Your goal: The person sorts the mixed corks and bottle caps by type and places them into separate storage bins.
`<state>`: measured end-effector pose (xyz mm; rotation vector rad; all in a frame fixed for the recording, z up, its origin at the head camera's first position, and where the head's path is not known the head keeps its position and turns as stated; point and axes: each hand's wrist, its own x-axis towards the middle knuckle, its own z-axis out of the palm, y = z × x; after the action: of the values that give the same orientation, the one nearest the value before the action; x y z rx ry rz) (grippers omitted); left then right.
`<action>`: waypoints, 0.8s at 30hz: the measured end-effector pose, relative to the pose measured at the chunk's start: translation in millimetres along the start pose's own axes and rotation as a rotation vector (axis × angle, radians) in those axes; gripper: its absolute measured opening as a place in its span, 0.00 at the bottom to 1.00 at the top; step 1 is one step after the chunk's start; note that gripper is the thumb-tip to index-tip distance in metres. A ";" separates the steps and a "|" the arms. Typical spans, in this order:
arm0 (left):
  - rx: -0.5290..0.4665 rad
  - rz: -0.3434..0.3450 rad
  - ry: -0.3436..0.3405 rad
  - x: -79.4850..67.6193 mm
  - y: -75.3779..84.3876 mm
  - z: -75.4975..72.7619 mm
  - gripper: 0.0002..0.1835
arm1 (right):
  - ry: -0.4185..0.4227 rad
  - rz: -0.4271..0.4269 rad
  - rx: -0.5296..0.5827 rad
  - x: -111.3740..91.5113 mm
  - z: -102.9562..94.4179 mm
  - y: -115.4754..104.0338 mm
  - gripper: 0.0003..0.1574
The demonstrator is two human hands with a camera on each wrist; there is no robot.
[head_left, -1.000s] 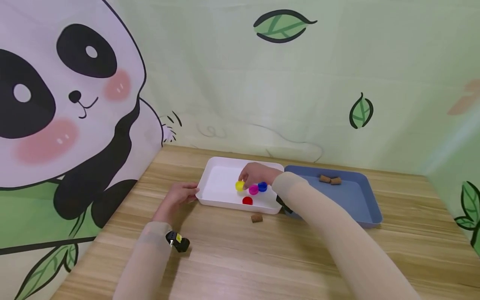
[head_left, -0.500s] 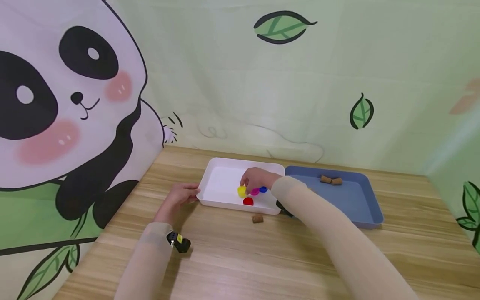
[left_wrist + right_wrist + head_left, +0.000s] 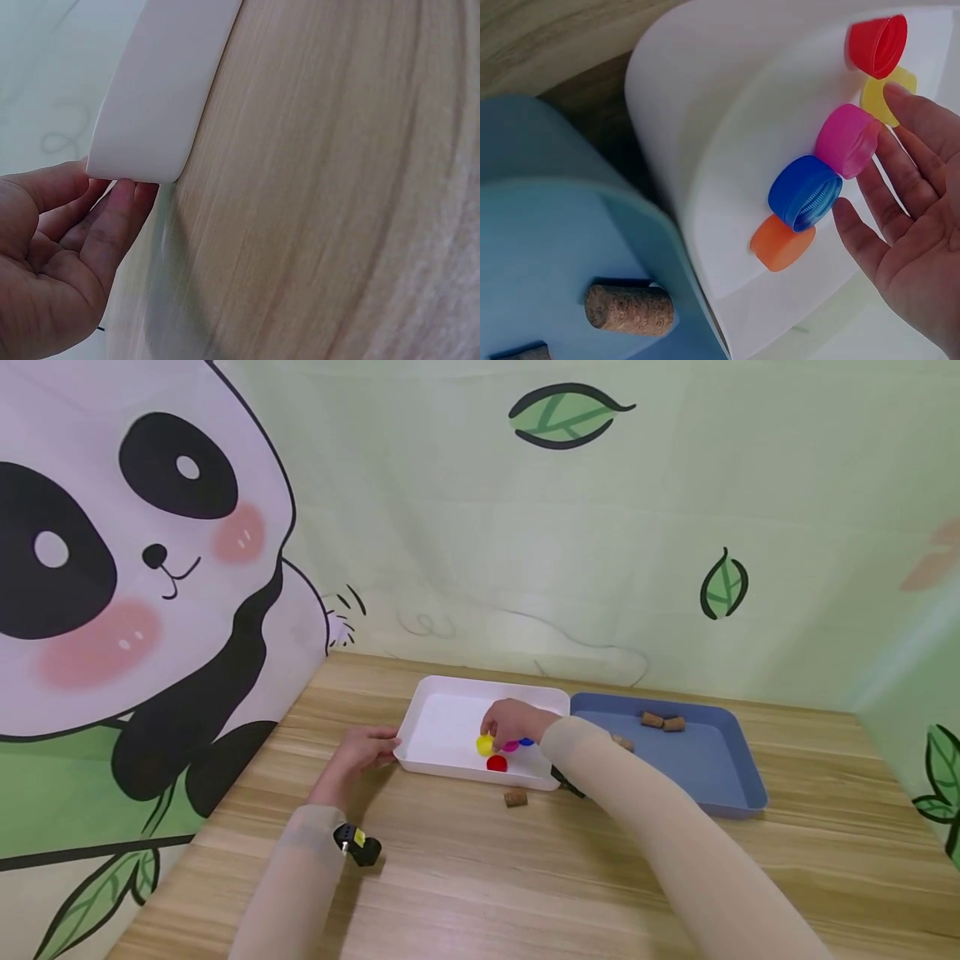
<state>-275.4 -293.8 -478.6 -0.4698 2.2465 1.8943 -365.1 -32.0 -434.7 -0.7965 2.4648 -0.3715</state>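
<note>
My right hand reaches into the white tray and pinches a yellow bottle cap between thumb and fingers. A pink cap sits beside it, with a blue cap and an orange cap following in a row. Close to the yellow cap lies a red cap. In the head view the right hand hides the orange cap. At the tray's left end my left hand holds the edge, one digit at the rim and other fingertips against the outer wall.
A blue tray adjoins the white tray on the right. It holds several corks, including a cork near its left wall. Another cork lies on the wooden table in front. A printed cloth wall stands behind.
My right hand has shifted slightly toward me and lower, bringing the yellow cap nearer the red one. The left hand keeps its place at the white tray.
</note>
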 end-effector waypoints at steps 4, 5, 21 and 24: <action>0.016 -0.003 -0.005 0.6 2.0 2.3 0.22 | -0.004 0.004 -0.004 -2.1 -0.7 2.1 0.23; 0.018 -0.005 -0.005 0.6 2.5 2.9 0.23 | -0.007 0.001 -0.009 -3.0 -1.3 2.4 0.24; 0.047 -0.012 -0.017 -1.2 5.9 2.4 0.23 | 0.169 -0.108 0.083 -46.8 -53.2 -5.6 0.20; 0.063 -0.021 -0.012 -3.0 4.6 0.5 0.23 | 0.243 -0.146 0.132 -65.1 -59.4 -9.2 0.20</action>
<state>-274.2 -292.3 -473.4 -0.4694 2.2763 1.8059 -348.6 5.9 -356.4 -0.9240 2.5762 -0.7148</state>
